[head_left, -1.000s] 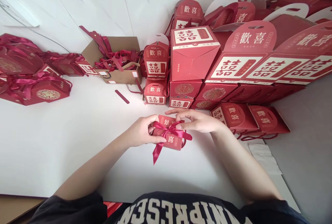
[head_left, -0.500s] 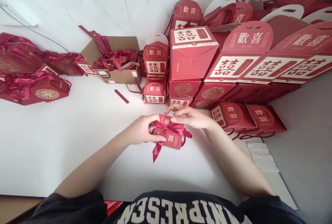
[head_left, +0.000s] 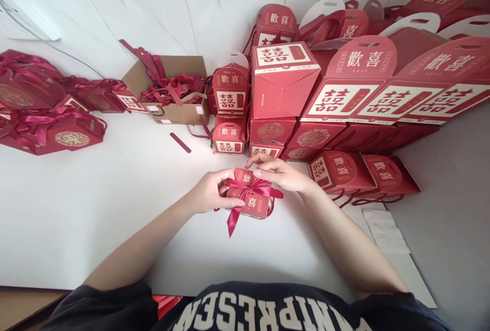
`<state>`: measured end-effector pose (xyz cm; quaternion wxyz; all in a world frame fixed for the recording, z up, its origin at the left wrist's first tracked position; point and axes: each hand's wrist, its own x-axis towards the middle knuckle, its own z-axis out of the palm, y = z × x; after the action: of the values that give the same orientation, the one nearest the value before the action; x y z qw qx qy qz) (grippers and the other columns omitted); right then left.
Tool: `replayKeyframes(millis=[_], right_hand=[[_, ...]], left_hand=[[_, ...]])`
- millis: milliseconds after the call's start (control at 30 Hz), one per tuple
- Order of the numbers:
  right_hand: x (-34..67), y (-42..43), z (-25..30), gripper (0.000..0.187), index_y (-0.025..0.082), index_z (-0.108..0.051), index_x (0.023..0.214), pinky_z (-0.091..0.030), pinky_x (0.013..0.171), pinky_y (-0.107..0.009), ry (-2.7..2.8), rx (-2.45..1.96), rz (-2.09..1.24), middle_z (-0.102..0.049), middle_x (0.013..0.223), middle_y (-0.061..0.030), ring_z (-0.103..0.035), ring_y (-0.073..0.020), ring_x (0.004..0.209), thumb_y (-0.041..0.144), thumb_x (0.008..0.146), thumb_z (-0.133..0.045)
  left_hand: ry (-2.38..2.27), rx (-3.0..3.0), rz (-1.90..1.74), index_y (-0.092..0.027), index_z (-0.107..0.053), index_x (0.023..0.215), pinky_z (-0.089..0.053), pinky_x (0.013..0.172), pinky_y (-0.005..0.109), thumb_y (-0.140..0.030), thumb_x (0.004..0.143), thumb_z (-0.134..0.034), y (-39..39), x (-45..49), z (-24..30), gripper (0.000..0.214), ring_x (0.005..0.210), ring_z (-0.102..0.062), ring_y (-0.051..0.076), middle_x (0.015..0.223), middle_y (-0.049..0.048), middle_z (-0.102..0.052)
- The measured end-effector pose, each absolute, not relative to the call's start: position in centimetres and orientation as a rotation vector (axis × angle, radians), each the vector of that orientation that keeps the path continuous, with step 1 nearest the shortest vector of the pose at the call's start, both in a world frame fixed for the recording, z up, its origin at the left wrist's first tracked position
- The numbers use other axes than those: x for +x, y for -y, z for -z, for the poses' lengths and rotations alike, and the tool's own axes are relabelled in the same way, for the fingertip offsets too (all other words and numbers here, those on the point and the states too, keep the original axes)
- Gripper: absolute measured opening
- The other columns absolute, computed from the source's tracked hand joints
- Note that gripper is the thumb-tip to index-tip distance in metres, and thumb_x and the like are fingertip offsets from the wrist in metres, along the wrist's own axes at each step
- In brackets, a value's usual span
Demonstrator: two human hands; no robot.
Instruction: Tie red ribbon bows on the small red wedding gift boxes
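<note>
A small red gift box (head_left: 255, 205) with white Chinese characters is near the middle of the white table, tied on top with a shiny dark-pink ribbon bow (head_left: 249, 188). One ribbon tail hangs down over the near left side, the other points right. My left hand (head_left: 210, 191) grips the box from the left, its thumb lying on the top and its other fingers partly hidden behind the box. At the far right corner, my right hand (head_left: 282, 173) has its fingers loosely apart, the thumb at the box's edge; whether it touches is hard to tell. Red cord shows beside the box.
A cardboard box (head_left: 174, 113) of red ribbons and straps stands at the back, with a loose red strip (head_left: 180, 142) before it. Ribboned red boxes (head_left: 71, 134) pile up on the left. Stacked red boxes (head_left: 285, 83) fill the back right. White tissues (head_left: 386, 231) lie at right.
Both hands stay in nearly the same place around the box. The box tilts slightly, showing more of its near side, and the hanging ribbon tail has shifted a little. The whole view has moved slightly.
</note>
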<state>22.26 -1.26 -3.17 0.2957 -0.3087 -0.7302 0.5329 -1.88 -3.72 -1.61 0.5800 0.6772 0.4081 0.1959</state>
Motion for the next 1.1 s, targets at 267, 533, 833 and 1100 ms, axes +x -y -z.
replayKeyframes(millis=[267, 533, 833, 1100], right_hand=[[22.5, 1.1, 3.6, 0.035, 0.019, -0.07, 0.073, -0.038, 0.099, -0.037, 1.918, -0.805, -1.433, -0.056, 0.115, -0.0059, -0.053, -0.0191, 0.109, 0.044, 0.092, -0.055], [22.4, 1.2, 3.7, 0.037, 0.019, -0.069, 0.07, -0.039, 0.098, -0.038, 1.876, -0.828, -1.46, -0.057, 0.114, -0.0061, -0.054, -0.02, 0.107, 0.047, 0.09, -0.057], [22.6, 1.3, 3.0, 0.037, 0.019, -0.071, 0.074, -0.041, 0.095, -0.038, 1.906, -0.816, -1.455, -0.061, 0.109, -0.0064, -0.057, -0.0202, 0.103, 0.046, 0.092, -0.054], [22.9, 1.5, 2.0, 0.037, 0.017, -0.064, 0.066, -0.04, 0.096, -0.038, 1.962, -0.814, -1.435, -0.061, 0.113, -0.0077, -0.057, -0.0211, 0.104, 0.045, 0.09, -0.057]], left_hand=[[-0.888, 1.458, -0.514, -0.016, -0.053, 0.083, -0.038, 0.048, 0.019, -0.035, 0.064, -0.081, 3.6, -1.9, 2.7, 0.039, 0.052, -0.048, 0.006, 0.065, -0.006, -0.048], [-0.877, 1.422, -0.5, -0.015, -0.05, 0.083, -0.04, 0.049, 0.018, -0.032, 0.066, -0.08, 3.6, -1.8, 2.8, 0.038, 0.053, -0.048, 0.005, 0.068, -0.0055, -0.05], [-0.911, 1.496, -0.489, -0.017, -0.049, 0.081, -0.036, 0.041, 0.017, -0.034, 0.071, -0.076, 3.6, -2.0, 2.1, 0.034, 0.043, -0.046, 0.005, 0.056, -0.0081, -0.049], [-0.901, 1.504, -0.546, -0.016, -0.049, 0.073, -0.037, 0.042, 0.018, -0.036, 0.076, -0.072, 3.7, -1.7, 2.0, 0.031, 0.044, -0.046, 0.006, 0.055, -0.0056, -0.051]])
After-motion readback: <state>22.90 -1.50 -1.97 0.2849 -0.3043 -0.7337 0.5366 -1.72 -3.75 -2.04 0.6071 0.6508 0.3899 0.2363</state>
